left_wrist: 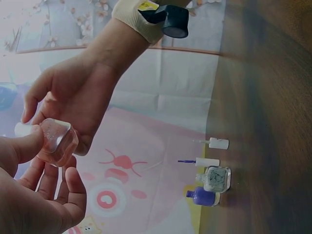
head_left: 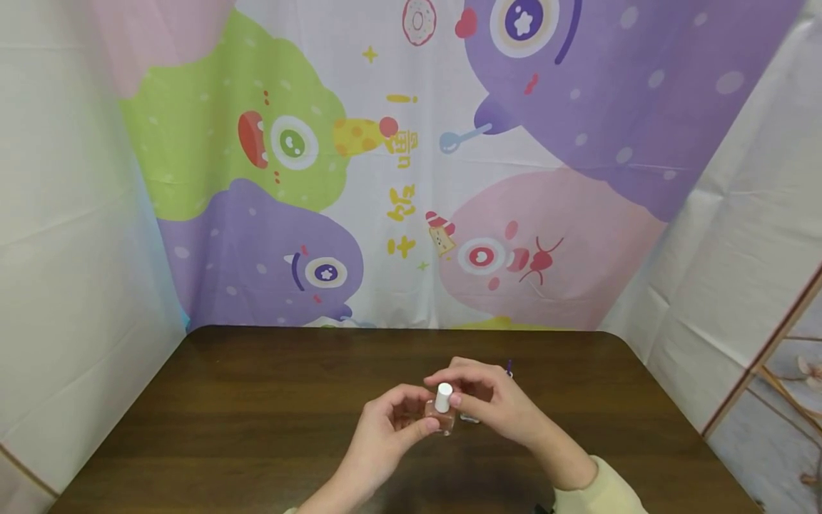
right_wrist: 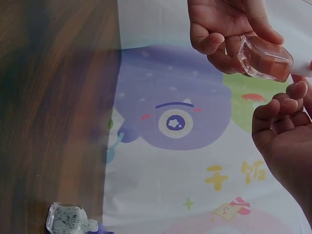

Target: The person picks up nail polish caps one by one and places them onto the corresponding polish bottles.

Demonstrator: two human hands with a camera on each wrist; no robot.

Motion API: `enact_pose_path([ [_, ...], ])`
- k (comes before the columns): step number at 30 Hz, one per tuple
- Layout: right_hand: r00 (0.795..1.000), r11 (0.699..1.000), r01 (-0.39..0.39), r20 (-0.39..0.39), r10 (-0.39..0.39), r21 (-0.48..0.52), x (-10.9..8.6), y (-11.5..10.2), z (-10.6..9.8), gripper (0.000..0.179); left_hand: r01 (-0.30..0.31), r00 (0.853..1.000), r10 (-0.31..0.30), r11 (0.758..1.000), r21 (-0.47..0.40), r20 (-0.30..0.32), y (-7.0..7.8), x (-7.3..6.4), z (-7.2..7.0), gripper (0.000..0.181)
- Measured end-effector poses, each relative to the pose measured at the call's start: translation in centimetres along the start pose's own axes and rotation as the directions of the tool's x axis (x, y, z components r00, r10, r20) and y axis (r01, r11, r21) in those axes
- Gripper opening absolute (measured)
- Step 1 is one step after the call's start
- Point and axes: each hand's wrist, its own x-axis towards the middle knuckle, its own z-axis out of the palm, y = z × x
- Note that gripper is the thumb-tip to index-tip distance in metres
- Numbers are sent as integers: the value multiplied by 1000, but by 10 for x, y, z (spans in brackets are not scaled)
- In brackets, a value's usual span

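Observation:
A nail polish bottle with clear glass and pinkish-brown polish is held above the table, its white cap pointing up. My left hand grips the glass between thumb and fingers. From the other side my right hand pinches the cap, thumb against its side and index finger behind it. In the left wrist view, a speckled pale polish bottle and a purple polish bottle stand uncapped on the table. Two white caps with brushes lie beside them, one a purple brush cap, the other a pale brush cap.
The dark wooden table runs back to a cartoon-printed curtain. White cloth hangs at the sides. A dark wrist camera sits on the right sleeve. The uncapped bottles are partly behind the right hand in the head view.

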Motion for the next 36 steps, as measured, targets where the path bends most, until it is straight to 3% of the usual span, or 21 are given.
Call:
enact_pose_path([
  [17,1000,999,16,-5,-16,-33,0,-2,0,23,-11,1000,11,1000,0,2,1,1,1,26],
  [30,999,998,-7,-40,4,-60,-1,-2,1,22,-59,998,59,998,-13,2,1,0,1,28],
  [36,998,997,-12,-62,7,-73,-2,0,1,21,-30,1000,29,999,-33,-7,2,0,2,26],
])
